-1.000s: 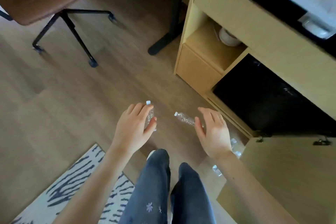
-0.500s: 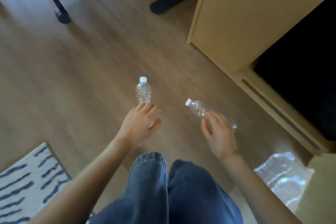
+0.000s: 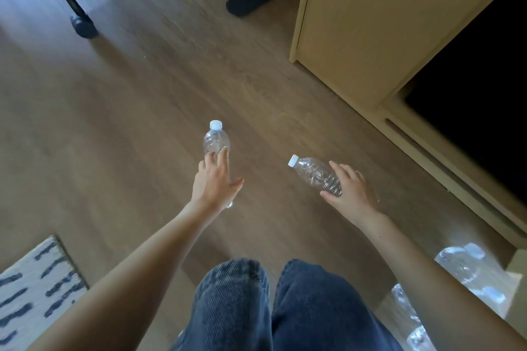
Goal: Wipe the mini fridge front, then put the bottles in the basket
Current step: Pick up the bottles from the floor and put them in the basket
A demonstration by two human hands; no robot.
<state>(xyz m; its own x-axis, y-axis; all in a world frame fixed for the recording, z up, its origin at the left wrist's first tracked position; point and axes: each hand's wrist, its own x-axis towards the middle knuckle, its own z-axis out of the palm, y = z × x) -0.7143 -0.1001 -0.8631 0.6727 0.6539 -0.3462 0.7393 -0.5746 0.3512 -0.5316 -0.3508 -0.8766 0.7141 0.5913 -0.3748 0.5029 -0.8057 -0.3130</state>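
Left hand [image 3: 215, 179]: nearly flat, its straight fingers resting on the clear plastic white-capped bottle [image 3: 216, 141], probably steadying it for pickup.
Right hand [image 3: 349, 191]: thumb and spread fingers loosely cup the tilted clear plastic bottle [image 3: 313, 174], apparently to lift it.
Basket: not in view; both bottles are low over the brown wood floor [image 3: 128, 122].

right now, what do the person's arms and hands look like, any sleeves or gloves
The left forearm and right forearm are bare, with no sleeve in view. The left hand and right hand wear no gloves, and no ring, watch or bracelet shows.
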